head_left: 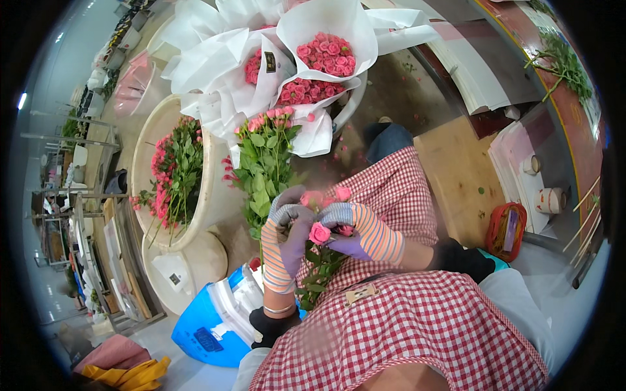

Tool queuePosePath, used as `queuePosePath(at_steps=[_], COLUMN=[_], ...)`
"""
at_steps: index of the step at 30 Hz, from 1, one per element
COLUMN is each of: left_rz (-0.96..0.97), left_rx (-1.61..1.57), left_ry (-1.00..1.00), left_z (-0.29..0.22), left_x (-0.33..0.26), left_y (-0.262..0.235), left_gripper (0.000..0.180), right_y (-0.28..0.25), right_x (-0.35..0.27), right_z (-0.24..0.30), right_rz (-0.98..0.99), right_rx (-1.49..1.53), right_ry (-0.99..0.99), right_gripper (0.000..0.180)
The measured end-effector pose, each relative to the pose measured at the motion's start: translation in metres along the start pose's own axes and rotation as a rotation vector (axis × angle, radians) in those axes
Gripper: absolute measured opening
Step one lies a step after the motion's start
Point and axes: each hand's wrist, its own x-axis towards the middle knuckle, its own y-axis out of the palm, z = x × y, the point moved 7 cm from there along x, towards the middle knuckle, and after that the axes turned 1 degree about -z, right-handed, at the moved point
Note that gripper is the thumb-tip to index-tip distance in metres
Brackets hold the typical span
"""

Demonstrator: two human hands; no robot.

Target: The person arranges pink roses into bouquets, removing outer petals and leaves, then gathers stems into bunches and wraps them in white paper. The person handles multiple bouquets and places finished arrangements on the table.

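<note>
Close to my apron, both hands are in gloves with striped cuffs and purple-grey fingers. My left hand (pixel 291 228) is closed around the upper stems of a spray of pink roses (pixel 319 233). From the other side, the bent fingers of my right hand (pixel 352 236) close on the same spray, among the blooms. Some pink heads stick out above and between the hands, while green leaves hang below against the apron. The gloves hide exactly where the fingertips grip. Just beyond my left hand stands a leafy bunch of pink roses (pixel 264 163).
Left, a large cream tub (pixel 145 195) holds more pink roses. Ahead, white paper wraps (pixel 215 72) surround packed rose bunches in a bucket. A blue-and-white bag (pixel 205 326) sits by my left elbow. At right are a red basket (pixel 494 225), tape rolls (pixel 551 201) and a cardboard sheet (pixel 450 176).
</note>
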Motion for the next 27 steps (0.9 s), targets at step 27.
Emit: queuePosePath(at_steps=[27], left_rz=[0.150], left_rx=[0.587], left_ry=[0.284], left_z=[-0.036], left_x=[-0.010], left_y=[0.012], left_gripper=[0.023], right_y=[0.000], right_x=[0.001], right_z=[0.011], right_rz=[0.046], right_rx=[-0.547], right_ry=[-0.054], right_gripper=[0.027])
